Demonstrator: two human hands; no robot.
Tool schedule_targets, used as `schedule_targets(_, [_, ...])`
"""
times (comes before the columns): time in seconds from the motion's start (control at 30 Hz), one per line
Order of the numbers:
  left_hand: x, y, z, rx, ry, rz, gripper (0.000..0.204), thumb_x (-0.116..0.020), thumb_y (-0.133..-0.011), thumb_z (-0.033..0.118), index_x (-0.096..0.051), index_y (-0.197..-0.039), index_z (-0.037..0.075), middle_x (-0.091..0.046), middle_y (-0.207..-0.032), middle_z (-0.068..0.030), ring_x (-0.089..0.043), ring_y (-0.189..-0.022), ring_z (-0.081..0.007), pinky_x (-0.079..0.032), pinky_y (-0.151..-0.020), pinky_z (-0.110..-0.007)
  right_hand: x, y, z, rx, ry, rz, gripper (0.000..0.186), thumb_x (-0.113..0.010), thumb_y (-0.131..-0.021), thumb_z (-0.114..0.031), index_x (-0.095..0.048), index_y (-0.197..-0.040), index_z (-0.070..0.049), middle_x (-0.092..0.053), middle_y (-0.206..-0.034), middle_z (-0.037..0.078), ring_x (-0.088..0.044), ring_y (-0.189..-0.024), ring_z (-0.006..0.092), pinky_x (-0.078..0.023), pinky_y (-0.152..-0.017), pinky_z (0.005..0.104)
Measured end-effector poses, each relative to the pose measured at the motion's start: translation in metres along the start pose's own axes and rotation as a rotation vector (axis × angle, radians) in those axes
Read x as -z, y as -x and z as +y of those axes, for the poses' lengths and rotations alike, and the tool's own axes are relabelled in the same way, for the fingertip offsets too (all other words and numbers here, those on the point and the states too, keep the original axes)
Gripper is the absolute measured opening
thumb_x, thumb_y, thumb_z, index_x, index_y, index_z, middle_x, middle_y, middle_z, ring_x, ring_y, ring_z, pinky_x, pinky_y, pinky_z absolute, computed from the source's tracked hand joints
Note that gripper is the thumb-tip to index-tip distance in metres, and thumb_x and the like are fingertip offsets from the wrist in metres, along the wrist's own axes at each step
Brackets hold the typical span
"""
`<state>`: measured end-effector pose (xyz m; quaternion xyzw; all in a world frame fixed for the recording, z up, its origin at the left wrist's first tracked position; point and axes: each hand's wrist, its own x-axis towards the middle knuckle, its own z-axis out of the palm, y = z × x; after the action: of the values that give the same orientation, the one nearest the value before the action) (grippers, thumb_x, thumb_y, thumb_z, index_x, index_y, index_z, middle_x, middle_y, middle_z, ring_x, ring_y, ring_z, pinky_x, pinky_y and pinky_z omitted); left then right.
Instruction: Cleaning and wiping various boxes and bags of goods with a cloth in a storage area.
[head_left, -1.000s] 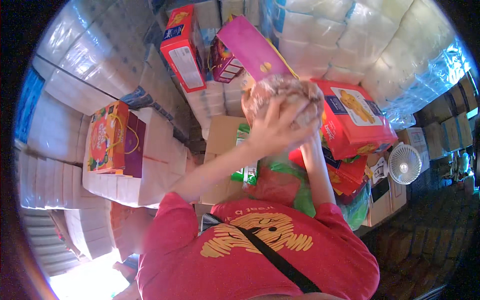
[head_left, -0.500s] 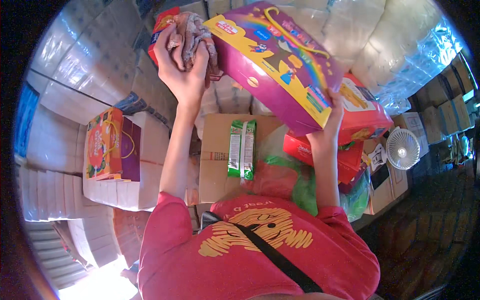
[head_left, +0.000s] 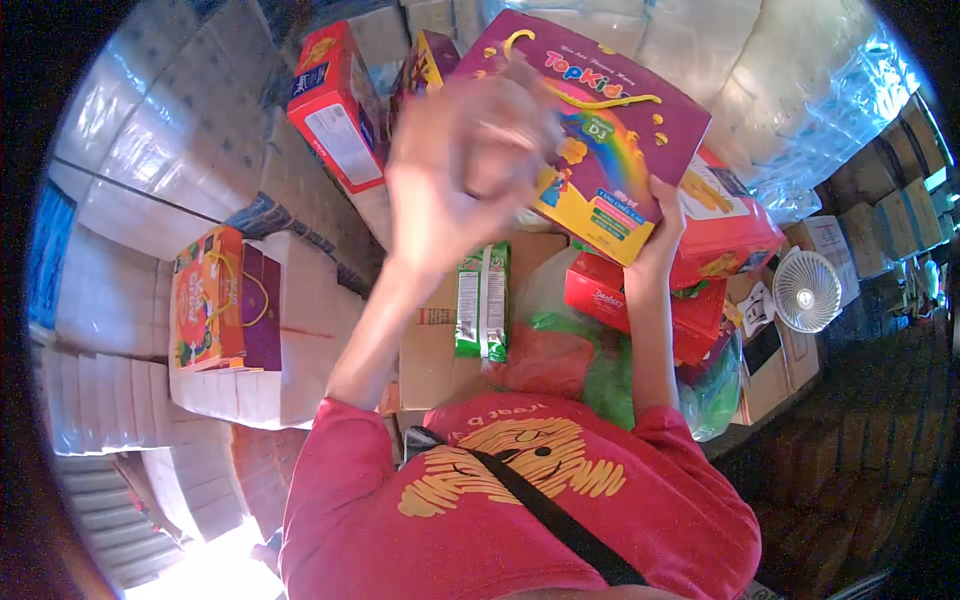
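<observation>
My right hand grips the lower right edge of a large purple carton with a rainbow picture and a yellow cord handle, held up and tilted in front of me. My left hand is raised in front of the carton's left side. It is blurred by motion, with fingers curled around a crumpled pale wrap. Below the hands a green packet lies on a brown cardboard box.
A red box stands at upper left. An orange and purple gift box sits on stacked white cartons. Red boxes pile at right above a green and red plastic bag. A white fan stands far right.
My left hand swung from the upper left down and rightward across the purple carton with the wrap. The carton has shifted a little and faces me more squarely, still in my right hand.
</observation>
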<state>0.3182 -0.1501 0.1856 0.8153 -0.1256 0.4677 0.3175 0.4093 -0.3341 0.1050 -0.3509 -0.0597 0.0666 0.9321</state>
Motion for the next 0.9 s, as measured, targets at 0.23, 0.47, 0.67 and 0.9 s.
schedule_targets(0.23, [-0.041,0.027,0.003,-0.094,-0.039,-0.237,0.059,-0.073,-0.051,0.022,-0.056,-0.107,0.016,-0.056,-0.111,-0.0054,-0.052,-0.106,-0.0242,-0.039,-0.087,-0.043,0.003,0.010,0.007,0.071,0.160,-0.076,0.041,-0.055,-0.070,-0.010,-0.050,-0.109,0.001,-0.055,-0.102,0.010,-0.057,-0.090,0.0198,-0.046,-0.082,0.0317])
schedule_targets(0.47, [-0.036,-0.019,-0.058,0.145,-0.271,0.328,0.041,-0.068,-0.062,0.020,-0.055,-0.100,0.012,-0.060,-0.088,-0.0108,-0.052,-0.085,-0.0321,-0.041,-0.077,-0.042,-0.003,0.030,-0.007,0.083,0.304,-0.116,0.054,-0.065,-0.061,-0.003,-0.043,-0.111,-0.002,-0.058,-0.091,0.008,-0.058,-0.078,0.0170,-0.047,-0.069,0.0292])
schedule_targets(0.67, [-0.066,0.022,0.026,-0.150,-0.093,0.051,0.050,-0.066,-0.055,0.021,-0.055,-0.102,0.008,-0.058,-0.094,-0.0140,-0.054,-0.086,-0.0315,-0.042,-0.076,-0.042,-0.007,0.030,0.000,0.073,0.239,-0.091,0.059,-0.067,-0.059,-0.005,-0.041,-0.112,-0.002,-0.058,-0.092,0.009,-0.059,-0.076,0.0171,-0.048,-0.069,0.0287])
schedule_targets(0.9, [-0.028,-0.015,-0.040,0.186,-0.203,0.396,0.036,-0.065,-0.062,0.014,-0.054,-0.096,0.008,-0.058,-0.089,-0.0122,-0.052,-0.085,-0.0322,-0.043,-0.074,-0.041,-0.016,0.045,-0.008,0.086,0.404,-0.168,0.063,-0.072,-0.055,-0.006,-0.042,-0.111,-0.002,-0.060,-0.090,0.010,-0.060,-0.080,0.0179,-0.048,-0.072,0.0288])
